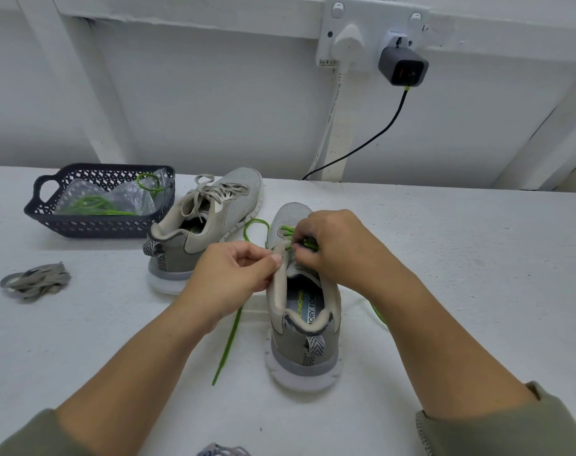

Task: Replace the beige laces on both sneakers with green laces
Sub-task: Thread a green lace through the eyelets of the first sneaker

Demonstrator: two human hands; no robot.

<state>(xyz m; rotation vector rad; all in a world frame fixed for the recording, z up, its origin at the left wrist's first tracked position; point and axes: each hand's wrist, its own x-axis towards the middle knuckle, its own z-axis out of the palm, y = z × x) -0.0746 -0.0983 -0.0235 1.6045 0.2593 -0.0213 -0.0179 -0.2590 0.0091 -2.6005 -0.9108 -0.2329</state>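
On the tabletop (461, 258) the near sneaker (304, 353) stands heel toward the person. The left hand (237, 274) pinches its eyelet edge, fingers curled; the right hand (339, 248) has its fingers clamped on the green lace (229, 340) at the eyelets, the ends trailing on both sides. The far sneaker (234, 199) keeps its beige laces (211, 192). A loose beige lace (38, 281) lies left, near a basket (96, 223).

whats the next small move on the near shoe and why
Probably draw the green lace through the next eyelet with the right hand while the left hand steadies the near sneaker: only its front rows look laced, and a loose end lies beside it.
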